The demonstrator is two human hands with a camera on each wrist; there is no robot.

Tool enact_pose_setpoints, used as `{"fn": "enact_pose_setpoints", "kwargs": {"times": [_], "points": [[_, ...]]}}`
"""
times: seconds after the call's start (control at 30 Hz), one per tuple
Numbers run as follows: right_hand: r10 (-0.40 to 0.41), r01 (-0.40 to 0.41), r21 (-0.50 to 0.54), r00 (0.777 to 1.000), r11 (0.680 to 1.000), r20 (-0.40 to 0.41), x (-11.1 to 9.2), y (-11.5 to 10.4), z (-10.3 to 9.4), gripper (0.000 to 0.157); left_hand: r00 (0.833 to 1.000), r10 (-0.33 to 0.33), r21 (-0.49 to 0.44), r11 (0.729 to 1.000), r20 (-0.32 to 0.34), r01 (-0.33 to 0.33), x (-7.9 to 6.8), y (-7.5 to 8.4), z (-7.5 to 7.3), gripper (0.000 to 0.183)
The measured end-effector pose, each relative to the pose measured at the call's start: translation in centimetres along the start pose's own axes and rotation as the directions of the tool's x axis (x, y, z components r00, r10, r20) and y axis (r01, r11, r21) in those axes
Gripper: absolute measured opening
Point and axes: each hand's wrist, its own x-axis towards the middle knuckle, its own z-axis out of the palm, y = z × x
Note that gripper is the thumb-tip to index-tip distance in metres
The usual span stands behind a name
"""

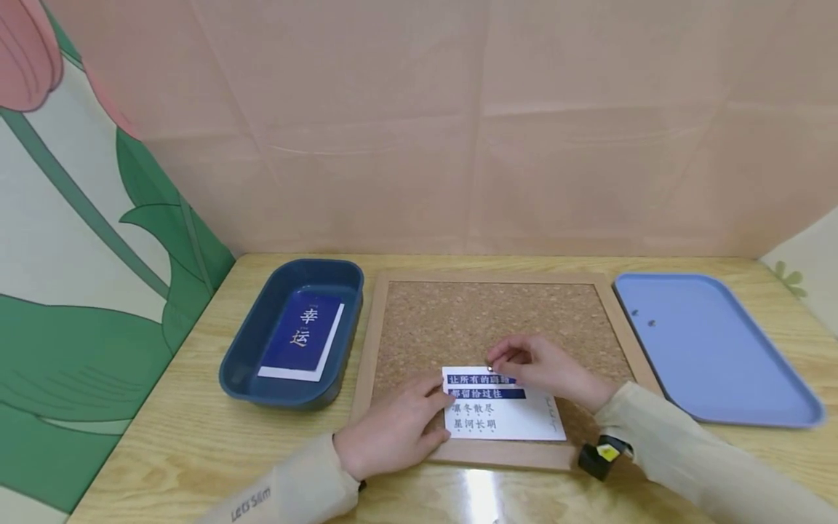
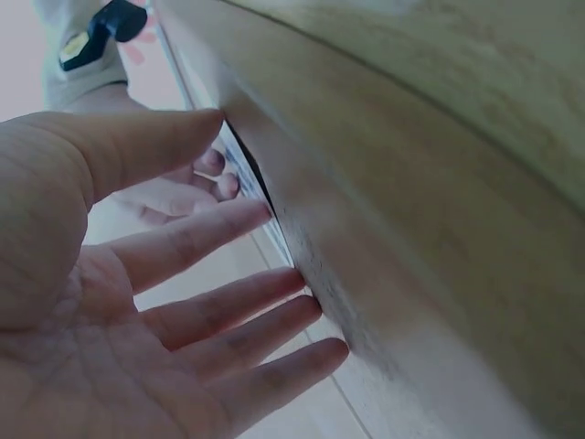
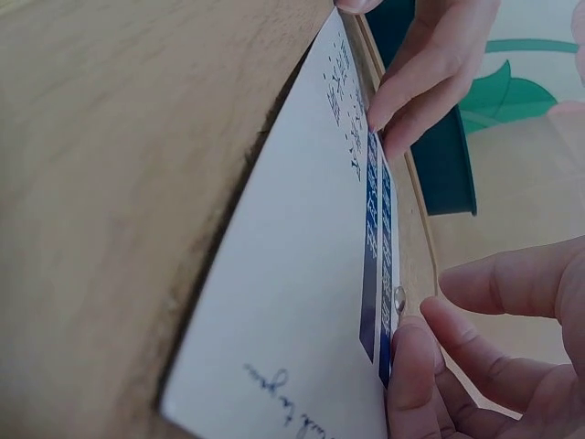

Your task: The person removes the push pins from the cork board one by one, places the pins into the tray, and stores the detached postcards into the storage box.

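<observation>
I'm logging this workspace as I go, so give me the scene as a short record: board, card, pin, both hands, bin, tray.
Board: cork, wooden frame
Card: white with blue bands, on the board's near part
Pin: at the card's far edge; whether pushed in, can't tell
Left hand: fingertips at the card's left edge
Right hand: over the card's far edge, fingertips beside the pin
Bin: left of the board, holding a blue card
Tray: right of the board, two small pieces on it
</observation>
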Motion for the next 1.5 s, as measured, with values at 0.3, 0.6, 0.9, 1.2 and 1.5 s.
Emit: {"fn": "enact_pose_setpoints", "kwargs": {"times": [0.3, 0.6, 0.9, 1.2, 1.5], "points": [[-0.029, 0.029, -0.007, 1.0, 1.0, 0.008, -0.24, -0.28, -0.04, 0.02, 0.999, -0.039, -0.035, 0.999, -0.007, 0.039, -0.14, 0.51, 0.34, 0.04], [-0.052, 0.052, -0.068, 0.999, 0.996, 0.005, -0.09, -0.09, -0.1, 0.017, 0.996, -0.087, -0.037, 0.995, 0.034, 0.088, -0.1, 0.83, 0.47, 0.044], [-0.054, 0.053, -0.108, 0.999, 0.993, -0.004, 0.12, -0.17, 0.03, 0.014, 0.995, -0.092, -0.04, 0.995, 0.031, 0.093, -0.02, 0.9, 0.36, 0.043], [-0.032, 0.033, -0.118, 0.999, 0.992, 0.009, 0.22, -0.53, 0.17, 0.011, 0.997, -0.077, -0.044, 0.996, 0.018, 0.078, 0.15, 0.75, 0.51, 0.041], [-0.022, 0.023, -0.123, 1.0, 0.992, 0.004, 0.4, -0.68, 0.35, 0.009, 0.996, -0.083, -0.039, 0.996, 0.021, 0.084, 0.08, 0.8, 0.51, 0.041]]}}
